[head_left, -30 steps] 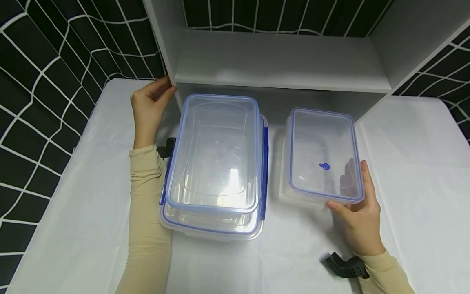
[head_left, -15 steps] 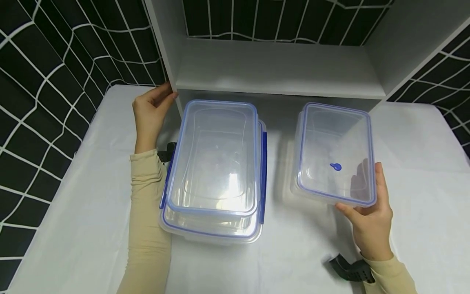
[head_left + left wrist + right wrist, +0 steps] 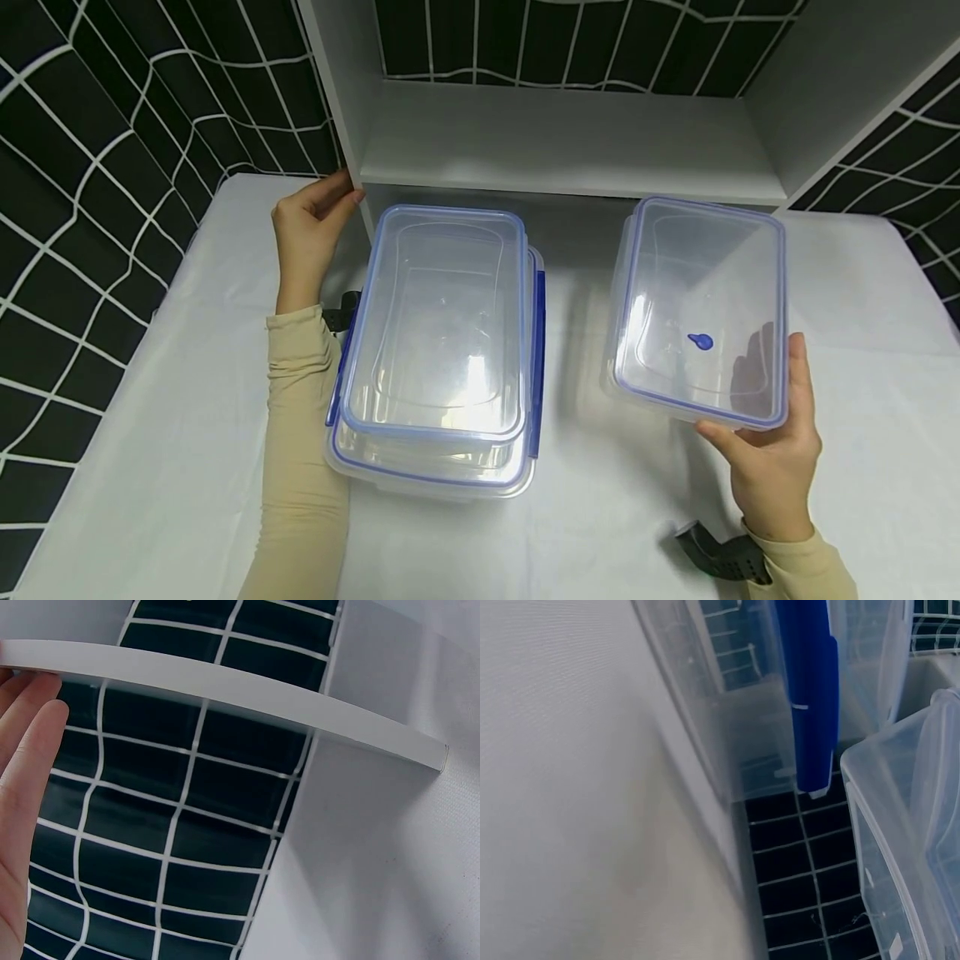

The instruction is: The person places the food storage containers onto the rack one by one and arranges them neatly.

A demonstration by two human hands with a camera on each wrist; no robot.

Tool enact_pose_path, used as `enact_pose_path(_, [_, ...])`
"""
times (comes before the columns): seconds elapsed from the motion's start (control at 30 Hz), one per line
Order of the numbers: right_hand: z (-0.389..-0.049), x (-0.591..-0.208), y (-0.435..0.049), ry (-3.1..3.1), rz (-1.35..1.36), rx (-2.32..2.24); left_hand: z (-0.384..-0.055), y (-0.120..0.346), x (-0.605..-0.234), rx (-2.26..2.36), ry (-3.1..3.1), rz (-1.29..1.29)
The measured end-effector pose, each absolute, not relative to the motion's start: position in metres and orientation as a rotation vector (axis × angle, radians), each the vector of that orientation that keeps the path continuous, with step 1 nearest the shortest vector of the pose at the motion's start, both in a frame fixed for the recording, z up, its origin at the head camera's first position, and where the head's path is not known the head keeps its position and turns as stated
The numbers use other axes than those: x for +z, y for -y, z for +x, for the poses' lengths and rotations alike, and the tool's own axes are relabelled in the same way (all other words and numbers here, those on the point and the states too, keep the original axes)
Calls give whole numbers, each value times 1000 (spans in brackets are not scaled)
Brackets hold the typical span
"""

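Note:
In the head view my right hand (image 3: 776,475) holds a clear plastic food container (image 3: 701,283) with a blue-edged lid and small blue vent plug. The thumb is at its near side and the fingers at its right side. A shadow falls on the cloth below it. In the right wrist view the container (image 3: 892,810) fills the right edge; the hand is out of that view. My left hand (image 3: 306,242) pinches the front edge of the shelf unit's left side panel (image 3: 341,108). In the left wrist view, left-hand fingers (image 3: 34,761) lie along the white panel (image 3: 225,686).
Left of the held container stands a stack: a smaller clear container (image 3: 435,317) on a larger one (image 3: 427,471) with blue side clips. Behind them rises the white shelf unit (image 3: 570,137). White cloth (image 3: 615,517) covers the table; a black white-gridded backdrop (image 3: 82,250) surrounds it.
My right hand has shifted rightward with the container, which looks larger, nearer the head camera, and now overlaps the shelf's front edge. The left hand keeps its place on the panel.

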State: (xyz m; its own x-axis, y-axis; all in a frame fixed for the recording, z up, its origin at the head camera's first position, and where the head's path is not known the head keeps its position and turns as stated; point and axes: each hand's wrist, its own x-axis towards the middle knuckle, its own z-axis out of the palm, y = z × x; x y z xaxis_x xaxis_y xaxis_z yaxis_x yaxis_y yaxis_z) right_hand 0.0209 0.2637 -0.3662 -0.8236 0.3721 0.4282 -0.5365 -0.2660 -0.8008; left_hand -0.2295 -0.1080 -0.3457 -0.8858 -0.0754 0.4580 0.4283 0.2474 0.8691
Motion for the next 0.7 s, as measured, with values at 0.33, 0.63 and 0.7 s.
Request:
enact_pose_path(0.33, [20, -358, -263, 1445, 220, 1988, -230, 108, -346, -1695, 2110, -322])
enact_pose_path(0.63, [16, -345, -262, 1411, 249, 1919, -230, 108, -345, -1705, 2127, -301])
enact_pose_path(0.7, [16, -343, -262, 1393, 259, 1910, -230, 108, -345, -1705, 2128, -299])
